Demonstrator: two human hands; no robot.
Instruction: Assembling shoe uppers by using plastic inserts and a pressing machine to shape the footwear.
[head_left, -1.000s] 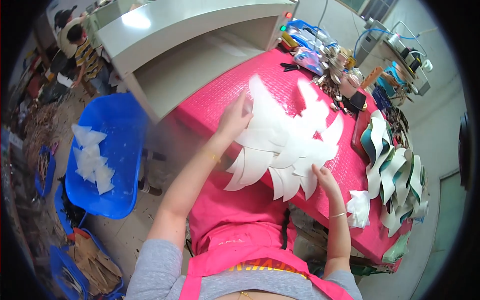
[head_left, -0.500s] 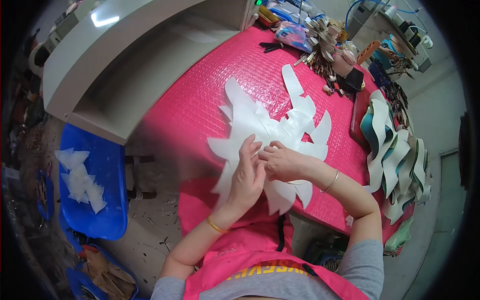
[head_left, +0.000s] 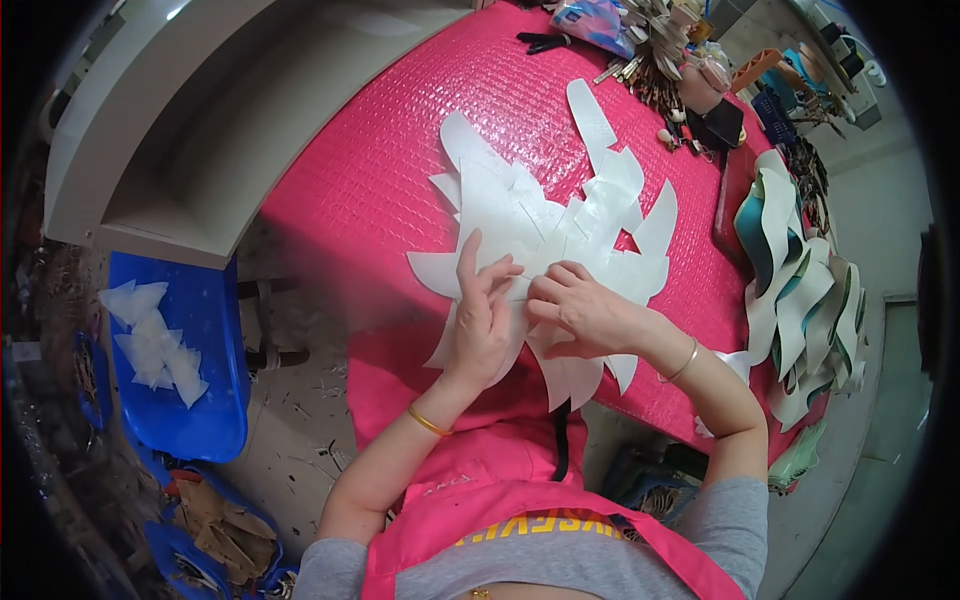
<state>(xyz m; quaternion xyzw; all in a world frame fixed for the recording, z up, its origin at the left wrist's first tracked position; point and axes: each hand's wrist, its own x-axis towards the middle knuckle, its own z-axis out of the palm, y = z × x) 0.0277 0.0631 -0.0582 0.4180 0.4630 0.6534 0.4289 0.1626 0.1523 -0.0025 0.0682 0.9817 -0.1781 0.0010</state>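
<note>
A large spiky spread of overlapping white pieces point(head_left: 600, 240), shaped like petals or leaves, lies flat on the pink table cover point(head_left: 370, 160). Some of its near points stick out over the table's front edge. My left hand point(head_left: 482, 325) rests on the near left part of the pieces, index finger stretched out and the other fingers apart. Just to its right, my right hand point(head_left: 580, 310) has its fingers curled down against the pieces near the middle. Whatever lies under those fingertips is hidden.
A grey shelf unit point(head_left: 190, 190) borders the table at left. Below it, a blue stool point(head_left: 190, 425) bears translucent white pieces point(head_left: 160, 345). Tools and bags point(head_left: 690, 70) crowd the far right corner. Stacked wavy white and teal strips point(head_left: 800, 290) stand at right.
My hands have drawn slightly apart from a fingertip-to-fingertip position. The right fingers now curl lower onto the pieces. The whole view has shifted, so the table's things appear higher.
</note>
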